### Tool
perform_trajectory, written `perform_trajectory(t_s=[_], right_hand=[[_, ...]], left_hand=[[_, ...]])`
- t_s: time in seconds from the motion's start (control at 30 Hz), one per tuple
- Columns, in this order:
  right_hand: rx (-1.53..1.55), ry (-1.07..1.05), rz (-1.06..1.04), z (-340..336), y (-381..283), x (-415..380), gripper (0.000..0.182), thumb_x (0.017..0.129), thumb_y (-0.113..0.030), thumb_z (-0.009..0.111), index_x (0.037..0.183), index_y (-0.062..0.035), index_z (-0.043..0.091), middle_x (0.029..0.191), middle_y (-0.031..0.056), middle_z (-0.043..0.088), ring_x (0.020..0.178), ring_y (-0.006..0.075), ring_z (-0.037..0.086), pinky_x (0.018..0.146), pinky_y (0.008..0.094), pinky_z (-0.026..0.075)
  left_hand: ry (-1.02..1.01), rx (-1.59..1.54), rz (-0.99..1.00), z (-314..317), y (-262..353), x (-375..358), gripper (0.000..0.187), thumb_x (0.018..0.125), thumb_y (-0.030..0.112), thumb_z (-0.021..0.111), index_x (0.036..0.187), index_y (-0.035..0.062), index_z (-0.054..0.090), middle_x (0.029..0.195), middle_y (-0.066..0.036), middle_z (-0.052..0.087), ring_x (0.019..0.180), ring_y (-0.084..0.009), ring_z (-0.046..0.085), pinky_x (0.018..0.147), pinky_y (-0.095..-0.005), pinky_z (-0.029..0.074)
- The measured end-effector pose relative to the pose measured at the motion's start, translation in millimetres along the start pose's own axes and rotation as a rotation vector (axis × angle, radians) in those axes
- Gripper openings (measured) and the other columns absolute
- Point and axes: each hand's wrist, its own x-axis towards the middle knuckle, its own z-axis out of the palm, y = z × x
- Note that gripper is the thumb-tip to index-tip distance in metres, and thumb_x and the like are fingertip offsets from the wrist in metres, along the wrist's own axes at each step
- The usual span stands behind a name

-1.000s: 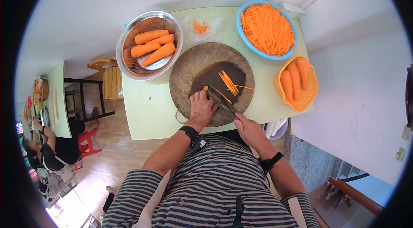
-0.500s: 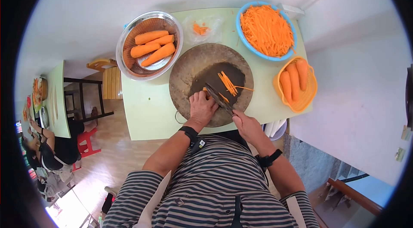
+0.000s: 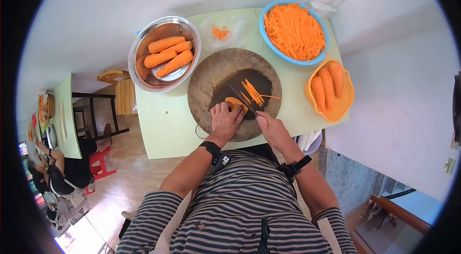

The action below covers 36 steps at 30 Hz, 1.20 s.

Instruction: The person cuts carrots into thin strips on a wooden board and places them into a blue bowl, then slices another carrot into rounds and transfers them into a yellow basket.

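Note:
On a round cutting board (image 3: 206, 81) my left hand (image 3: 225, 120) presses down a piece of carrot (image 3: 235, 102), its fingers curled over it. My right hand (image 3: 271, 129) grips a knife (image 3: 243, 97) by the handle, and the dark blade stands along the carrot's right side. One thin strip lies close to the blade's right face. Several cut carrot strips (image 3: 253, 92) rest on the wet, dark middle of the board, right of the knife. Part of the carrot is hidden under my left fingers.
A steel bowl (image 3: 136, 69) with several whole carrots stands at the back left. Behind the board lies a clear plastic bag (image 3: 235, 31) with carrot scraps. To the right are a blue basin (image 3: 263, 28) of shredded carrot and a yellow basket (image 3: 344, 110) with 3 carrots. Another person (image 3: 57, 170) sits far left.
The knife blade has swung more upright and shifted slightly left, uncovering more of the carrot piece. My right hand has moved a little left and up; my left hand stays on the carrot.

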Motion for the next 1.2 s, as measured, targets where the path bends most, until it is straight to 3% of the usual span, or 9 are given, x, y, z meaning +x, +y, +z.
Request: perform_trajectory(t_s=[0.27, 0.57, 0.8, 1.1, 1.2], right_hand=[[-0.152, -0.11, -0.011, -9, -2, -31, 0.041, 0.105, -0.038, 0.049, 0.129, -0.0076, 0.061, 0.098, 0.0252, 0.071, 0.093, 0.045, 0.068, 0.08, 0.0501, 0.054], [-0.226, -0.073, -0.014, -2, -15, -15, 0.04, 0.104, -0.038, 0.05, 0.128, -0.0083, 0.063, 0.097, 0.0249, 0.071, 0.092, 0.0441, 0.068, 0.08, 0.0498, 0.054], [0.009, 0.036, -0.006, -9, -6, -4, 0.042, 0.104, -0.04, 0.05, 0.126, -0.0074, 0.064, 0.099, 0.0263, 0.071, 0.093, 0.045, 0.068, 0.081, 0.0496, 0.054], [-0.174, -0.103, 0.018, -10, -4, -36, 0.041, 0.104, -0.04, 0.049, 0.129, -0.009, 0.062, 0.098, 0.023, 0.072, 0.091, 0.0435, 0.069, 0.08, 0.0499, 0.055], [-0.203, -0.076, -0.027, -9, -8, -33, 0.041, 0.104, -0.04, 0.048, 0.128, -0.0091, 0.062, 0.097, 0.0226, 0.072, 0.09, 0.0431, 0.069, 0.079, 0.0504, 0.054]], left_hand=[[-0.068, 0.031, 0.018, -1, -6, -4, 0.023, 0.079, 0.031, 0.074, 0.094, 0.0139, 0.073, 0.103, -0.01, 0.055, 0.102, -0.0315, 0.051, 0.088, -0.0465, 0.038], [-0.115, 0.076, 0.014, -4, -5, -4, 0.023, 0.081, 0.032, 0.073, 0.096, 0.0145, 0.073, 0.1, -0.011, 0.054, 0.1, -0.0316, 0.051, 0.088, -0.0465, 0.037], [-0.005, 0.001, 0.014, -1, -2, -3, 0.021, 0.085, 0.031, 0.071, 0.1, 0.0163, 0.074, 0.099, -0.007, 0.055, 0.098, -0.0286, 0.051, 0.087, -0.0442, 0.038], [-0.098, 0.031, 0.012, -1, -7, -4, 0.027, 0.077, 0.031, 0.075, 0.098, 0.0133, 0.074, 0.103, -0.012, 0.055, 0.102, -0.0329, 0.051, 0.089, -0.0472, 0.038], [-0.067, 0.019, 0.016, 0, -6, -4, 0.022, 0.07, 0.028, 0.079, 0.084, 0.0119, 0.074, 0.102, -0.014, 0.052, 0.103, -0.0344, 0.048, 0.088, -0.048, 0.037]])
